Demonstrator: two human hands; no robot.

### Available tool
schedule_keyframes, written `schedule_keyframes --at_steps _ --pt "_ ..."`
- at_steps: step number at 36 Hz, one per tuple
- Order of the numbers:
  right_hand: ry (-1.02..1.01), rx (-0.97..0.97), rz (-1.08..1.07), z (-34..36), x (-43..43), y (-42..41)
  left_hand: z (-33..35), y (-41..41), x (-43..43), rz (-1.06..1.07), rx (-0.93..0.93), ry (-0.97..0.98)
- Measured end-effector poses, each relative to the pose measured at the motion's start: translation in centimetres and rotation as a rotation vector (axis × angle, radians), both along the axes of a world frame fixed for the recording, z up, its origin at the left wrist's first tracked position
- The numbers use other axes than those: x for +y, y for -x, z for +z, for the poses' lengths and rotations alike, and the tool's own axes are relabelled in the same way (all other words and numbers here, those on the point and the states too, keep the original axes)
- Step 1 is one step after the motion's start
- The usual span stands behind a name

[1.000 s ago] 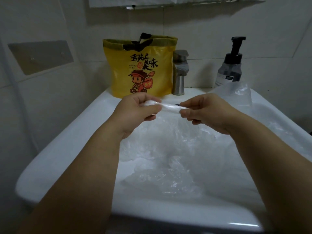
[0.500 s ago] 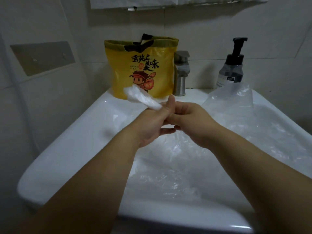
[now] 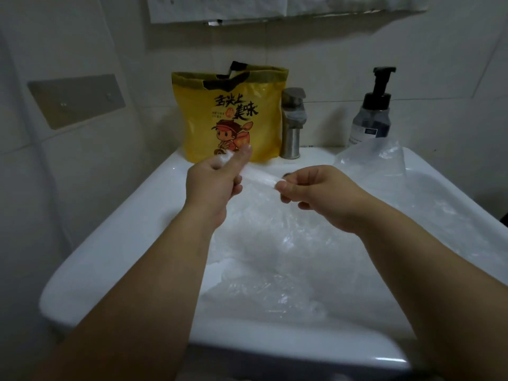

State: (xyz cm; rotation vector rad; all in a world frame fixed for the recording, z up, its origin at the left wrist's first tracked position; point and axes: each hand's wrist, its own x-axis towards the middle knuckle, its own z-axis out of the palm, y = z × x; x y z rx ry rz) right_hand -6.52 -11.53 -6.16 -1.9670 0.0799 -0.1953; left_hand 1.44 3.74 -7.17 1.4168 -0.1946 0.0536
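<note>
Above white sink, held at mid-height: twisted clear plastic strip, stretched between two grips. Left grip: fingers curled round one end, white wad showing by the thumb. Right grip: pinching the other end. Beneath: crumpled clear plastic sheet, lying in the sink. Behind, on the sink ledge: yellow printed bag, upright; steel tap just beside it; pump bottle further right
</note>
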Motion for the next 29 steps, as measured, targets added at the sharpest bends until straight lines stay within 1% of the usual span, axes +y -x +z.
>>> schedule_keyframes --at_steps 8,11,15,19,21,26,29 --pt "-0.007 -0.002 0.037 3.7 -1.3 -0.6 3.8 -0.5 1.3 -0.200 -0.021 0.016" --pt "0.021 -0.030 0.058 5.1 -0.9 -1.5 5.3 -1.0 2.0 -0.146 -0.081 -0.040" --pt "0.050 -0.074 0.054 6.4 -0.2 -3.2 6.6 -1.8 2.4 -0.061 -0.124 -0.051" --pt "0.019 -0.117 0.036 7.8 0.3 -5.1 8.2 -3.2 3.3 -0.080 -0.091 0.001" --pt "0.053 -0.139 0.014 8.6 0.5 -5.8 8.8 -3.9 3.6 -0.077 -0.107 -0.034" --pt "0.130 -0.235 -0.025 10.4 1.4 -7.8 10.6 -5.9 3.6 0.071 -0.217 -0.133" --pt "0.138 -0.309 -0.071 11.6 1.4 -9.3 11.7 -7.3 3.3 0.088 -0.219 -0.113"
